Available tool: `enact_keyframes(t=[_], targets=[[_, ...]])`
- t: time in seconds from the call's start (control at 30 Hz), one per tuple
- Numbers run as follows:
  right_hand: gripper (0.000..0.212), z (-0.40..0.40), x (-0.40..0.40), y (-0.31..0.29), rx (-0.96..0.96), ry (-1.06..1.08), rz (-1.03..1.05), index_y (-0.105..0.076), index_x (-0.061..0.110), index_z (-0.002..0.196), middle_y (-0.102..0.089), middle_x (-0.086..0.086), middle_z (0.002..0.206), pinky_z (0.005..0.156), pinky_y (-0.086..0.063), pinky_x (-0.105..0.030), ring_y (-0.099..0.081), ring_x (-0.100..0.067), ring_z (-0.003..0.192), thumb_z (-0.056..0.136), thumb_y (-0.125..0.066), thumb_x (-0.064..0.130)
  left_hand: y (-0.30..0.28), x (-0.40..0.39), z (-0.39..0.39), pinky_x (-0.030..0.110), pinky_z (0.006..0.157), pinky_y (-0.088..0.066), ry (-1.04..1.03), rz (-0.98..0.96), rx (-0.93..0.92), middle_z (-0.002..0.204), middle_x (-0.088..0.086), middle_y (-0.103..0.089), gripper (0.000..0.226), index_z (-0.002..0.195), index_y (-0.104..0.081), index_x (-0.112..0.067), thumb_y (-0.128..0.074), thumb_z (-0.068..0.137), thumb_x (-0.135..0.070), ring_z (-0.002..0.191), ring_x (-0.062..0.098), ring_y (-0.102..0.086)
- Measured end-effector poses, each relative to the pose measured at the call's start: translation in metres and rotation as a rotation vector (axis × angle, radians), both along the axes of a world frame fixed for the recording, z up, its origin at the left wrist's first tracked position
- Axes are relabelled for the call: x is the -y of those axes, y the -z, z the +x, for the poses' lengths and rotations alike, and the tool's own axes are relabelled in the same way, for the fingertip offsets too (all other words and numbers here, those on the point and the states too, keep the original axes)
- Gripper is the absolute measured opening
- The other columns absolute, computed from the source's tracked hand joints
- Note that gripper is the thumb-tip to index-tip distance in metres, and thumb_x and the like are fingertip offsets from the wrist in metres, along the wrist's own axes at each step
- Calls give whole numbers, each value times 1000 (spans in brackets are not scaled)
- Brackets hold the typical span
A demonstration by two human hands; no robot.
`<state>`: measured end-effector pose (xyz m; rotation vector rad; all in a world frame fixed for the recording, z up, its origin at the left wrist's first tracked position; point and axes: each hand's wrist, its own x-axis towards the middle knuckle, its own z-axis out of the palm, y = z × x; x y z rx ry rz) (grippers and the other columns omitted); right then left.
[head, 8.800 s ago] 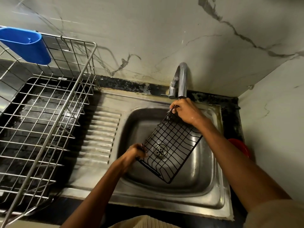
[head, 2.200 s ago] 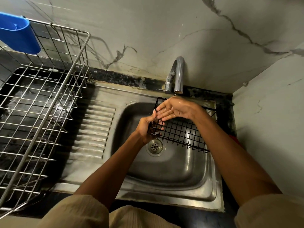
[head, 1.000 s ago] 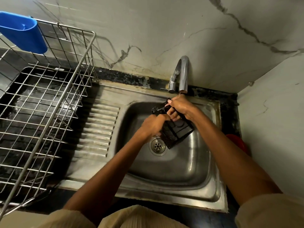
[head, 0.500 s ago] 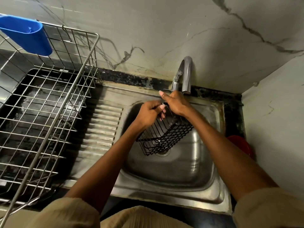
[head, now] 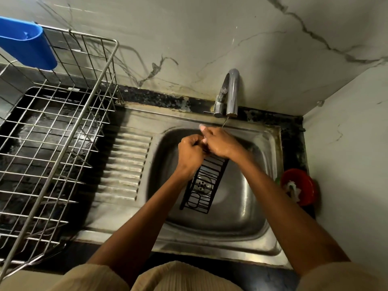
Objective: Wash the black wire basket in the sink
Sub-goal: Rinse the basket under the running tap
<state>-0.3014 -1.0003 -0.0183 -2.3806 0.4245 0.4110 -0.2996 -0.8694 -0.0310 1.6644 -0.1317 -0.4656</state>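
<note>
I hold the basket over the sink bowl, its long side running from my hands toward me, hanging above the drain, which shows through the black wires. My left hand has its fingers curled round the basket's far end. My right hand lies over the same end just beside the left, and its fingers seem wrapped onto the wire, though one fingertip sticks out straight toward the tap. The two hands touch each other. A thin stream of water falls from the tap spout onto the back of my right hand. The basket's near end hangs free, and I cannot tell if it touches the bowl. To the left, a steel rack stands on the counter beside the ribbed drainboard, with a blue cup hooked on its back rim. A red bowl sits on the sink's right edge by the wall.
</note>
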Motion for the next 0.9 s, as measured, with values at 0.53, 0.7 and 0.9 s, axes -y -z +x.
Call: enact_keyframes(t=[0.53,0.7,0.9], targets=[[58,11,26,6,-180,191,83,-54,18,138,-50,-9,149,112,-38,-45,-47,-30,135,99,-39,57,-12,5,-25,37,86,-60,-60,-207,-188,98,18,-75,20,101,-64,10,-48,103,-2,94,27,-74],[31,9,19,-3,-45,211,110,-67,14,95,-70,-9,97,80,-49,-37,-64,-27,93,100,-46,37,-18,7,-21,41,85,-60,-48,-229,-234,93,21,-74,23,91,-71,-2,-50,102,-3,88,28,-74],[38,1,19,-14,66,95,174,-70,16,115,-71,-4,108,89,-49,-36,-65,-21,101,103,-47,44,-27,10,-20,39,87,-59,-20,-251,-285,81,9,-76,29,80,-73,-7,-53,100,1,87,23,-75]])
